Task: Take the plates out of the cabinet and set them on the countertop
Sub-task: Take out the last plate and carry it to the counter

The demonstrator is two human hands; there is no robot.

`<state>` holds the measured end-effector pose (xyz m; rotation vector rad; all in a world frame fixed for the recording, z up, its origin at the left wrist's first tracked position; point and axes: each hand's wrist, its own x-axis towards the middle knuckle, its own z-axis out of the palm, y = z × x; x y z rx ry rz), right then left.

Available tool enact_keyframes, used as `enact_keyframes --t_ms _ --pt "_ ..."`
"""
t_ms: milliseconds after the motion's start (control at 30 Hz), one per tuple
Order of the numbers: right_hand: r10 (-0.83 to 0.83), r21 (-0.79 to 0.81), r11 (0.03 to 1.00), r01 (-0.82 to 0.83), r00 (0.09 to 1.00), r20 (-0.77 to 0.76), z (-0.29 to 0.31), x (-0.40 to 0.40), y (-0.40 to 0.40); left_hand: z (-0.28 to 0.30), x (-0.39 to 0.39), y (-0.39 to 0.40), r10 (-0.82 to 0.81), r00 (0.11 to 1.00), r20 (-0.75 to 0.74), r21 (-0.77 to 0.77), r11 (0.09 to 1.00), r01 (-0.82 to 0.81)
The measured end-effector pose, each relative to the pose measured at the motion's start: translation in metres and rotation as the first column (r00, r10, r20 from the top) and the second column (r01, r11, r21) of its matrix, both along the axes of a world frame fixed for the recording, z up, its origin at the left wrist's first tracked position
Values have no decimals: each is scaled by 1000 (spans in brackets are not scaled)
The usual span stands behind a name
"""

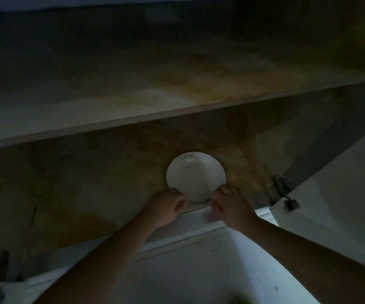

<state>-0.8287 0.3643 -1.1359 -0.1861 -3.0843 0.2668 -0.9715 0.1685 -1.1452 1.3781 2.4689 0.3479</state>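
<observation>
Head view, near to far: left hand (166,207) and right hand (232,205), fingers curled onto the near rim of the plates (195,176). White stack, at least two deep, is seated on the lower cabinet shelf (89,183) by its front edge; nothing is yet lifted. Hinge (279,187) and open door (341,194) are noted at right. Upper shelf (177,84) is dim; countertop is not shown; fingertips are partly hidden.
</observation>
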Motion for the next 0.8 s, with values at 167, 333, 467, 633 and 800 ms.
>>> enact_keyframes --t_ms 167,333,467,633,800 --pt "-468 -645 590 486 856 217 7 -20 22 11 -8 9 433 544 719 175 645 -744" --pt "-523 -867 57 495 754 397 15 -37 41 9 -11 14 294 10 956 -89 321 -943" --pt "-409 -918 29 396 843 350 10 -42 43 3 -11 16 85 -142 986 -164 368 -915" --pt "-371 -885 -200 421 803 466 7 -44 47 -1 -20 9 -35 -293 956 -264 345 -901" --pt "-386 -805 -349 479 709 589 0 -42 56 -3 -29 1 26 -317 948 -297 423 -856"
